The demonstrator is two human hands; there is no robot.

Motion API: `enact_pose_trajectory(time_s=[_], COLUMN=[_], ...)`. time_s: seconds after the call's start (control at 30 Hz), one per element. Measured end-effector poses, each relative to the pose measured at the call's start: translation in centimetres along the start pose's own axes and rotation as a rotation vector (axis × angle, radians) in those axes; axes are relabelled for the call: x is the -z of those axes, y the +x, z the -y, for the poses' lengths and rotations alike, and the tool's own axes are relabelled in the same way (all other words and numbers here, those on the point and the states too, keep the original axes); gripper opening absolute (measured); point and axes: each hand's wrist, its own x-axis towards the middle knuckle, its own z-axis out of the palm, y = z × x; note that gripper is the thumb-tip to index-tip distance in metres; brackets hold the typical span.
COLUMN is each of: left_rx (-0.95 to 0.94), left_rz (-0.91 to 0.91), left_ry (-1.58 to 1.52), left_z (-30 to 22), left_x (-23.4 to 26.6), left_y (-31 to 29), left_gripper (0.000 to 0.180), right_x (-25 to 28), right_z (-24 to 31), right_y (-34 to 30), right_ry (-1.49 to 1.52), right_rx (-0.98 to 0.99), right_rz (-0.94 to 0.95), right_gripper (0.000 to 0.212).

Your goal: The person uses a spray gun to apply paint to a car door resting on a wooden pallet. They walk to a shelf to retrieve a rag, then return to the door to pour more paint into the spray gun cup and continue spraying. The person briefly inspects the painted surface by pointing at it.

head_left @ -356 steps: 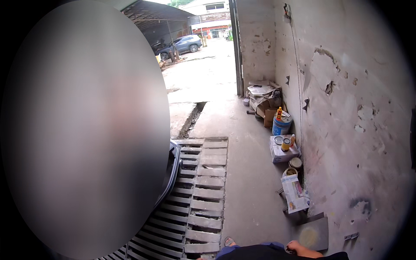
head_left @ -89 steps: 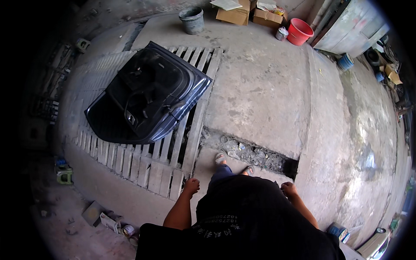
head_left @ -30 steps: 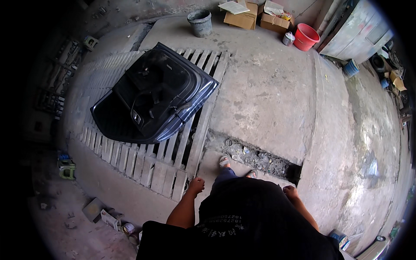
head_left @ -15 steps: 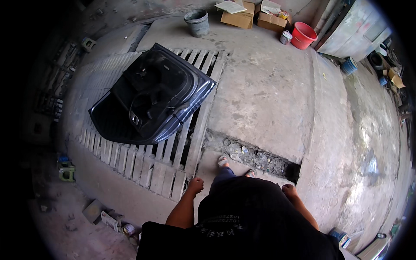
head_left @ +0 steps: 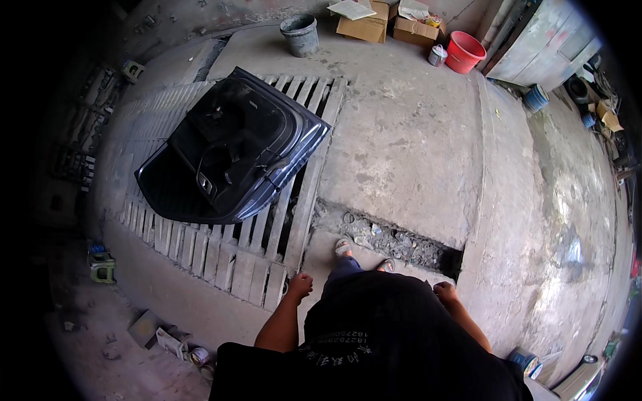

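My left hand (head_left: 301,285) hangs beside my body with its fingers curled into a loose fist, and nothing shows in it. On the other side my right hand (head_left: 445,291) also hangs with fingers curled, partly behind my black shirt; no object shows there. Neither hand touches anything. Ahead to the left, a dark car door (head_left: 251,127) lies on concrete slats, its inner trim panel and handle facing up. It is well beyond the reach of my left hand as it hangs.
Slotted concrete slats (head_left: 244,277) lie under the door. A sunken trench with rubble (head_left: 401,244) crosses just ahead of my feet. Farther off stand a grey bucket (head_left: 300,38), cardboard boxes (head_left: 361,28), a red tub (head_left: 465,53) and a blue can (head_left: 536,98). A green stool (head_left: 102,269) is at left.
The view has shifted very slightly, so the door and buckets sit a little farther left. Both hands keep their curled, hanging pose.
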Motion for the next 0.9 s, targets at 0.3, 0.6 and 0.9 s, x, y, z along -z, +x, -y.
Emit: enact_pose_trajectory(time_s=[0.3, 0.6, 0.9], left_rx=[-0.015, -0.006, -0.007], left_rz=[0.013, -0.004, 0.017], left_ry=[-0.003, -0.022, -0.042], left_z=[-0.7, -0.7, -0.5], left_x=[0.2, 0.2, -0.1], left_y=[-0.5, -0.5, -0.6], left_gripper=[0.014, 0.015, 0.011], right_x=[0.2, 0.2, 0.0], right_z=[-2.0, -2.4, -0.5], right_y=[2.3, 2.7, 0.5], right_ry=[0.055, 0.078, -0.038], right_rx=[0.003, -0.016, -0.001], right_rz=[0.003, -0.003, -0.037], right_gripper=[0.017, 0.019, 0.018])
